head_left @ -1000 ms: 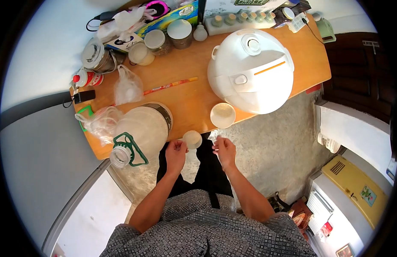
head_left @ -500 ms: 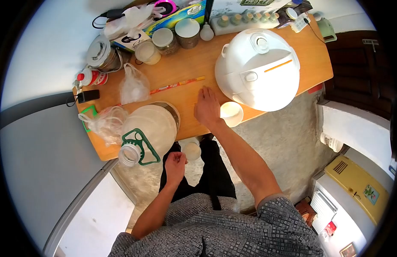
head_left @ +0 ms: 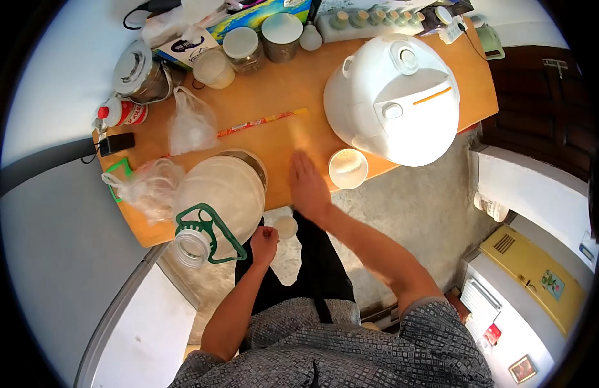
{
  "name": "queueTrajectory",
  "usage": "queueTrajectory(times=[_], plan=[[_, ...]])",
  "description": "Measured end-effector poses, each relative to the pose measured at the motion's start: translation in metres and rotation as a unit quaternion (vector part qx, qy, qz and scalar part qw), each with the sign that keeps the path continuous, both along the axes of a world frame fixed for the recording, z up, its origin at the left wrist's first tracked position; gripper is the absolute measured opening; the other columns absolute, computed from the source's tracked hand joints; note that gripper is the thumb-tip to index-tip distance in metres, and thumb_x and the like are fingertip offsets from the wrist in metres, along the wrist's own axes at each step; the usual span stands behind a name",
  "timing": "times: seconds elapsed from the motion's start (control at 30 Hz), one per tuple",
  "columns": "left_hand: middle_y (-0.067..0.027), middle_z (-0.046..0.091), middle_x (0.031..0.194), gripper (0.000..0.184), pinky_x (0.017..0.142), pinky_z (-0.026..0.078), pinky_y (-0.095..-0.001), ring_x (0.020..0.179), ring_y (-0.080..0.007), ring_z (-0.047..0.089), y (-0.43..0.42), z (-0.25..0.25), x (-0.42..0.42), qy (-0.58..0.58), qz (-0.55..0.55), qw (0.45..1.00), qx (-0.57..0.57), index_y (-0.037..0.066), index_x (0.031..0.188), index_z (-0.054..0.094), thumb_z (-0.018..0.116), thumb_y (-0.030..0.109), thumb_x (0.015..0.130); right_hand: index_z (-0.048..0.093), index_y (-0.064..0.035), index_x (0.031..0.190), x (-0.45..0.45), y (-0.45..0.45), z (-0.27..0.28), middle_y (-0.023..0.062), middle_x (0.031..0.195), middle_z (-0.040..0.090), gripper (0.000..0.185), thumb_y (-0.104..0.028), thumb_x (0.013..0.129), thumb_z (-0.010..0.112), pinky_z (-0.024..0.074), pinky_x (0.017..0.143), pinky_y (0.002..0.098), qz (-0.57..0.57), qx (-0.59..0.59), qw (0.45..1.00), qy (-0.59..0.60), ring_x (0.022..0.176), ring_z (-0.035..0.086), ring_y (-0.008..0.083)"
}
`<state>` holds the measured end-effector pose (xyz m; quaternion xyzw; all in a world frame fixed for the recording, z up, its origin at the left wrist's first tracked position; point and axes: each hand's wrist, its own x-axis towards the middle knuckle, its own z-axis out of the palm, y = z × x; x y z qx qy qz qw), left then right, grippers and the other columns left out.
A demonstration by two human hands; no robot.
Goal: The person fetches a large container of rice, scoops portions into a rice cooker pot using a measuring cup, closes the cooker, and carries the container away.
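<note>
My right hand [head_left: 309,191] lies low over the front edge of the wooden table [head_left: 280,84], palm down, fingers stretched out and slightly blurred, holding nothing. Just right of it stands a white cup [head_left: 348,169] with something pale inside. Below the table edge, my left hand [head_left: 265,244] is closed, its fingertips at the rim of a small pale round cup [head_left: 286,227]. Left of both hands stands a large clear plastic jug [head_left: 222,187] with a green handle [head_left: 209,226] and an uncapped mouth.
A big white rice cooker [head_left: 396,103] occupies the table's right side. A red-and-yellow wrapped stick [head_left: 261,121] and plastic bags [head_left: 191,123] lie left of centre. Several lidded jars [head_left: 241,48] line the back. A metal canister [head_left: 136,71] stands back left.
My right hand has drawn back from the middle of the table to its front edge. My left hand stays beside the small cup. The view has shifted slightly.
</note>
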<state>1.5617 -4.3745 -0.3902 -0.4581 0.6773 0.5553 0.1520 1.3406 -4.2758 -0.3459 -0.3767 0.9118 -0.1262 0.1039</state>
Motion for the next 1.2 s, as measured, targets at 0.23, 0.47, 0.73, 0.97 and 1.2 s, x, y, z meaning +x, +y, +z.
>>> queueTrajectory(times=[0.23,0.47,0.73,0.97,1.2], plan=[[-0.0098,0.067,0.076,0.019,0.061,0.054,-0.0290,0.065,-0.0157,0.067,-0.002,0.010,-0.029,0.004,-0.019,1.000,-0.023,-0.004,0.089,0.061,0.065,0.015,0.090,0.046,0.0144,0.130,0.096,0.025,0.046,0.0312,0.141,0.042,0.057,-0.015,0.084,0.063,0.0340,0.112,0.0493,0.062,-0.052,0.979,-0.188,0.134,0.040,0.0434],[-0.0096,0.067,0.077,0.019,0.064,0.054,-0.0293,0.069,-0.0156,0.067,-0.006,0.000,-0.036,0.005,0.038,0.999,0.039,-0.004,0.090,0.061,0.065,0.015,0.089,0.036,0.0174,0.134,-0.001,-0.017,0.029,0.0395,0.142,0.033,0.067,-0.020,0.087,0.065,0.0285,0.114,0.0513,-0.199,-0.083,0.970,-0.112,0.134,0.031,0.0534],[-0.0080,0.065,0.076,0.020,0.064,0.054,-0.0296,0.067,-0.0143,0.064,-0.015,0.005,-0.029,0.018,0.048,0.997,0.064,-0.003,0.089,0.059,0.064,0.017,0.092,0.033,0.0183,0.135,-0.012,-0.037,0.008,0.0364,0.145,0.029,0.072,-0.024,0.087,0.065,0.0233,0.117,0.0500,-0.339,-0.029,0.935,-0.098,0.140,0.023,0.0498],[-0.0075,0.064,0.077,0.018,0.063,0.053,-0.0286,0.065,-0.0137,0.062,-0.022,-0.004,-0.022,0.020,0.018,0.999,0.044,-0.001,0.088,0.060,0.063,0.015,0.093,0.039,0.0168,0.132,-0.005,-0.036,-0.004,0.0324,0.143,0.037,0.061,-0.015,0.086,0.063,0.0329,0.113,0.0488,-0.209,-0.093,0.971,-0.067,0.135,0.034,0.0467],[-0.0055,0.063,0.075,0.021,0.067,0.050,-0.0274,0.068,-0.0124,0.061,-0.023,-0.014,-0.015,0.002,0.041,0.999,0.030,-0.001,0.088,0.060,0.060,0.020,0.094,0.052,0.0139,0.122,0.041,-0.014,0.007,0.0285,0.134,0.050,0.042,-0.008,0.087,0.056,0.0383,0.110,0.0458,0.013,-0.090,0.992,-0.086,0.131,0.043,0.0429]])
